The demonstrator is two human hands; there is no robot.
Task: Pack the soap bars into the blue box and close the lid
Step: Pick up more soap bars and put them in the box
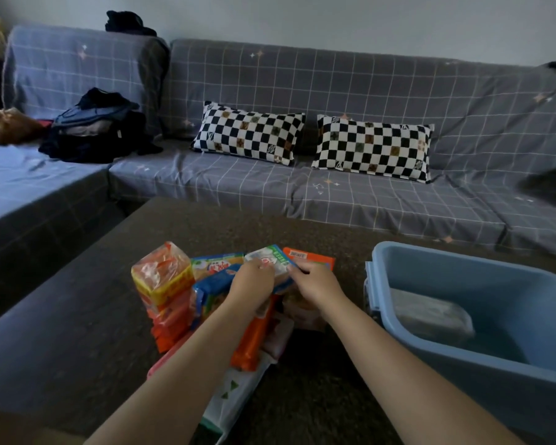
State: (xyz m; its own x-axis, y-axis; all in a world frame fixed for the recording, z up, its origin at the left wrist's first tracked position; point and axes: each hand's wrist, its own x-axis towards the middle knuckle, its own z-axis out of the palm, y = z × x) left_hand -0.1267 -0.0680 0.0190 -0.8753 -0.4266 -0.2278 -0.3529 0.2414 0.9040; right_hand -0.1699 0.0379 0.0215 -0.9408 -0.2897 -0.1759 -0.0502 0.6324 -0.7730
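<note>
Left hand (253, 281) and right hand (315, 284) are both pinching the same white-and-green wrapped soap bar (272, 260), fingers curling over its near edge from left and right, lifting it slightly atop the pile. That bar is sitting at the far side of the pile of wrapped soap packs (225, 303), mid-table. Under the left hand a blue-edged wrapped soap pack (211, 292) is lying; just beyond the right hand an orange flat pack (308, 256) is showing. At the pile's left a tall orange-and-yellow multipack in clear plastic (164, 284) is standing upright. Below the left forearm an orange wrapped bar (252, 342) and a white pouch with green triangles (231, 393) are lying toward the near edge. All are resting on the dark speckled table (77, 316). To the right, apart from the pile, the light blue plastic box (463, 274) is sitting open, a clear-wrapped pale bar (430, 316) inside it. Far behind, a grey checked sofa (366, 91) is holding two black-and-white checkered cushions (249, 133) and a heap of dark clothes (93, 126) at far left.
</note>
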